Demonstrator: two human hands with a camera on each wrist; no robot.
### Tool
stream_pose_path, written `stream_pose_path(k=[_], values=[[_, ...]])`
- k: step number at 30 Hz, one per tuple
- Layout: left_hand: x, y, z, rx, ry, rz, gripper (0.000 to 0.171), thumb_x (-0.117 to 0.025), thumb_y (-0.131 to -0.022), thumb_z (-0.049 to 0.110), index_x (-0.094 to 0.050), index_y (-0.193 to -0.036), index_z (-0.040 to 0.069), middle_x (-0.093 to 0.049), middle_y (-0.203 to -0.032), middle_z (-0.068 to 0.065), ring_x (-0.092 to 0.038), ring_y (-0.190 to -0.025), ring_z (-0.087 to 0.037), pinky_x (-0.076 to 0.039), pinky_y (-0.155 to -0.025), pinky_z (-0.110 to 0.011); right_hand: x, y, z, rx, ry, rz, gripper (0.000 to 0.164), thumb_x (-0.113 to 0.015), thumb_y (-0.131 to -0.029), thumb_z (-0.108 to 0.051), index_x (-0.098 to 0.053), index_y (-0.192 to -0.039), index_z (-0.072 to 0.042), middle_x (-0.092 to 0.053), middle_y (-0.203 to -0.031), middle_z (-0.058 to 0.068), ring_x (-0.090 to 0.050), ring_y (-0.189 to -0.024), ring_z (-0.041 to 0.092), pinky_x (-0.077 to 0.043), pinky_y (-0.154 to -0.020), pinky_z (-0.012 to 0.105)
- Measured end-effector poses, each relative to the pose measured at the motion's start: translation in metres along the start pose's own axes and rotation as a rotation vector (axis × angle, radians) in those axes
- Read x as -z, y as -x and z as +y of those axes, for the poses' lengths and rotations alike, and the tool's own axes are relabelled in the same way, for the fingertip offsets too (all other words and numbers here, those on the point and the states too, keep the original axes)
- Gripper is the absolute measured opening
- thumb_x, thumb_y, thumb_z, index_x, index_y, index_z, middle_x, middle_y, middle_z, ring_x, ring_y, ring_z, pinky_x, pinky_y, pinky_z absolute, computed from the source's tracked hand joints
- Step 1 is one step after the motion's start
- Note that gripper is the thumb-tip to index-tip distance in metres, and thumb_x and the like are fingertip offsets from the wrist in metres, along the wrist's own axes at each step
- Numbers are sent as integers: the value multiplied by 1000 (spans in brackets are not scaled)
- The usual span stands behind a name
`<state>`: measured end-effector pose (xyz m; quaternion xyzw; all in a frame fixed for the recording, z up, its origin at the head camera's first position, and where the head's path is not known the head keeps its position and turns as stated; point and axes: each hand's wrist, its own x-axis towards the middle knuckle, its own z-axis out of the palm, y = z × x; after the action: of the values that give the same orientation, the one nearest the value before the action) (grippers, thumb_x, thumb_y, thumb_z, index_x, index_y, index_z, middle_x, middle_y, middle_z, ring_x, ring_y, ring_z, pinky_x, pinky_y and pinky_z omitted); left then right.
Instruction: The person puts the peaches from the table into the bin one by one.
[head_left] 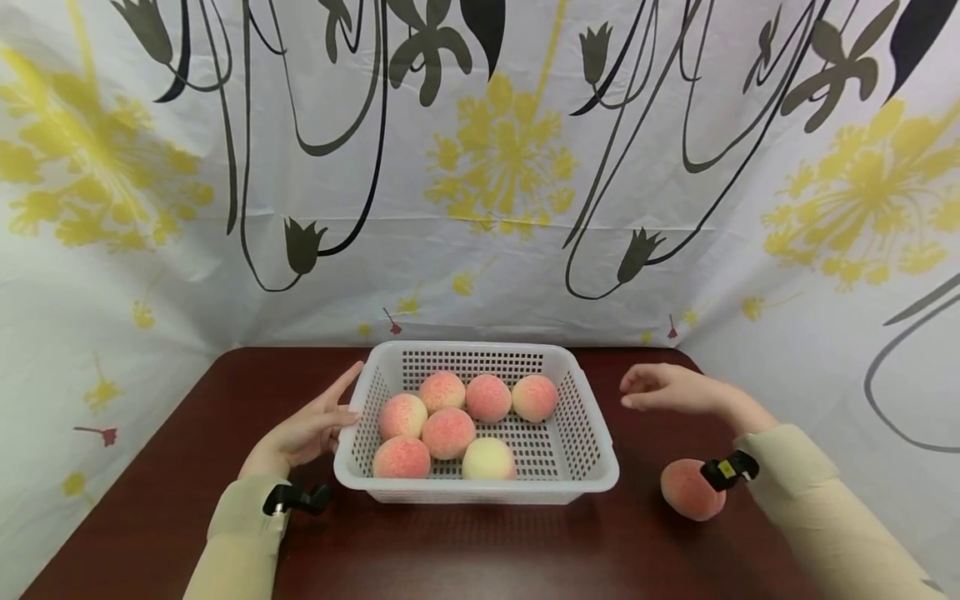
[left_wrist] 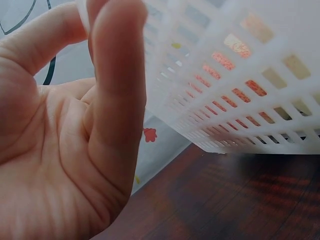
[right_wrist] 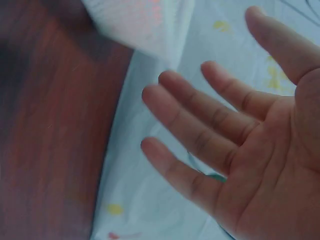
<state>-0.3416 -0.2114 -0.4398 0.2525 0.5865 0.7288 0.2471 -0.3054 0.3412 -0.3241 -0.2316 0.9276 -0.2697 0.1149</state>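
A white perforated plastic basket [head_left: 480, 493] stands on the dark table with several pink-and-yellow peaches [head_left: 448, 433] inside; a paler yellow one [head_left: 489, 459] lies by the front wall. At the basket's left rim is my left hand [head_left: 303, 432], its thumb over the edge and curled fingers against the outer wall, holding the rim. My right hand [head_left: 675, 389] hovers to the right of the basket, fingers loosely bent and spread, nothing in them. Below my right wrist a single peach [head_left: 692, 490] lies on the table, partly covered by the black wrist strap.
The dark reddish-brown table [head_left: 465, 558] reaches back to a white curtain [head_left: 480, 283] printed with yellow and grey flowers, which also hangs along both sides. The basket's peaches sit mostly left and centre, leaving bare grid at its right.
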Motion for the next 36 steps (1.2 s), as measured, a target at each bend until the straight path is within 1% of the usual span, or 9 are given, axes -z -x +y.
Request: stream_pose_path(k=[4, 9, 13, 15, 19, 22, 25, 31, 36], values=[[0, 2, -1, -3, -9, 17, 85, -47, -99, 2, 9, -155, 34, -45, -141, -27, -68, -93, -35, -56, -68, -48, -9, 17, 22, -48, 61, -21, 40, -68, -91, -31, -60, -117, -2, -64, -112, 6, -60, -105, 29, -48, -84, 41], [0, 0, -2, -1, -29, 24, 86, -49, -99, 4, 8, -154, 39, -42, -142, -29, -67, -96, -36, -54, -71, -52, -20, 43, 43, -153, 84, -89, 56, -73, -85, -33, -57, -124, 5, -60, -120, 16, -52, -115, 40, -44, -89, 47], [1, 0, -2, -10, -40, 22, 88, -49, -99, 4, 9, -154, 40, -42, -143, -29, -67, -95, -35, -53, -72, -55, -25, 58, 52, -234, -3, -125, 63, -73, -84, -31, -53, -128, 9, -54, -128, 23, -45, -122, 45, -40, -93, 50], [2, 0, -2, -14, -42, 20, 88, -48, -99, 3, 9, -154, 40, -42, -143, -28, -67, -95, -35, -53, -73, -55, -27, 64, 54, -317, -110, -141, 65, -73, -83, -29, -50, -131, 8, -52, -131, 22, -44, -123, 41, -40, -92, 48], [1, 0, -3, -13, -38, 23, 87, -48, -99, 2, 8, -154, 41, -40, -143, -29, -68, -94, -35, -54, -72, -54, -31, 69, 56, -391, -210, -161, 68, -73, -83, -28, -47, -135, 8, -49, -135, 22, -43, -125, 39, -40, -93, 46], [0, -1, -3, -13, -33, 23, 87, -48, -98, 2, 8, -154, 40, -38, -145, -30, -67, -96, -35, -53, -73, -54, -31, 67, 58, -354, -131, -190, 65, -71, -85, -31, -50, -132, 10, -52, -132, 24, -46, -122, 40, -43, -91, 49], [-1, -1, -3, -17, -35, 18, 88, -48, -99, 2, 8, -154, 40, -37, -145, -31, -67, -95, -34, -55, -73, -51, -30, 64, 60, -324, -91, -226, 59, -71, -86, -31, -55, -127, 10, -57, -125, 21, -51, -115, 36, -44, -88, 49], [0, -1, -4, -26, -32, 11, 87, -46, -99, -1, 8, -154, 41, -41, -142, -31, -69, -92, -31, -56, -70, -48, -33, 62, 65, -271, -132, -277, 43, -69, -88, -29, -64, -117, 2, -62, -112, 10, -55, -101, 22, -46, -82, 40], [1, -1, -5, -31, -20, 7, 87, -45, -99, -1, 8, -154, 41, -43, -141, -29, -68, -94, -33, -56, -71, -50, -34, 63, 66, -295, -149, -261, 39, -70, -88, -29, -65, -114, -1, -62, -110, 8, -56, -99, 21, -46, -81, 39]])
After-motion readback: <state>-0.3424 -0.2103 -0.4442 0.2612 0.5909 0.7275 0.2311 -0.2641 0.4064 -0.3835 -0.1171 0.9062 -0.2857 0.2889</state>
